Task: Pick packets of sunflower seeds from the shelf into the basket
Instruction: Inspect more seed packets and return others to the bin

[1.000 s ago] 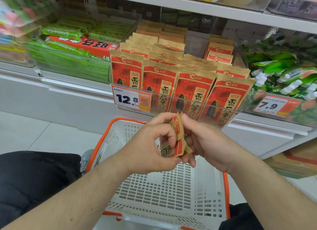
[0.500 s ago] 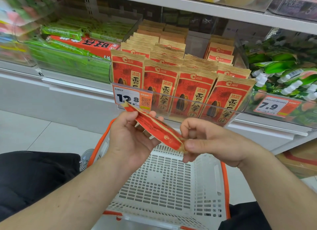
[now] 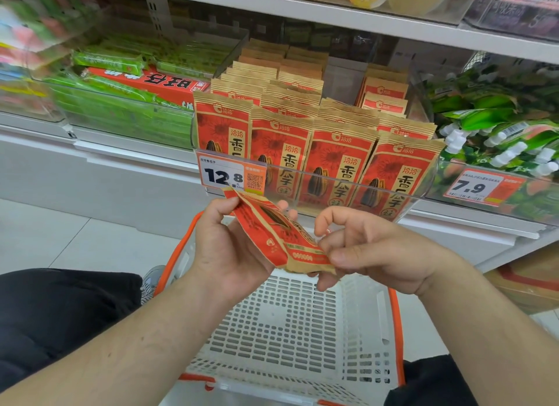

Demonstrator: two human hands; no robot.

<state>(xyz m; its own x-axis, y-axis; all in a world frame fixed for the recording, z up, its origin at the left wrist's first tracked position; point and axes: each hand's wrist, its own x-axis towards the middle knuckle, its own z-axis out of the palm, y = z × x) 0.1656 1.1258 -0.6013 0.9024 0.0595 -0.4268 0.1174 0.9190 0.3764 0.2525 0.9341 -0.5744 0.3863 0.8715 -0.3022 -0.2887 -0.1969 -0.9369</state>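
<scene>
My left hand (image 3: 239, 248) grasps the seed packet (image 3: 281, 239) above the empty basket (image 3: 290, 330), my right hand (image 3: 372, 248) pinching its lower corner, so letting go unevenly could flip it past the rim.

— Where are the two hands?
— Both hang above the basket (image 3: 290, 330), forearms bare, reaching in from the lower corners toward its far rim.
— And the left hand (image 3: 233, 248)?
— Palm turned toward the right, thumb up, fingers curled behind a seed packet (image 3: 281, 239) it grips over the basket's far left part.
— The right hand (image 3: 375, 251)?
— Over the far right part, knuckles up, thumb and bent fingers pinching the packet's lower corner; the index finger arches above, apart from the packet.
</scene>
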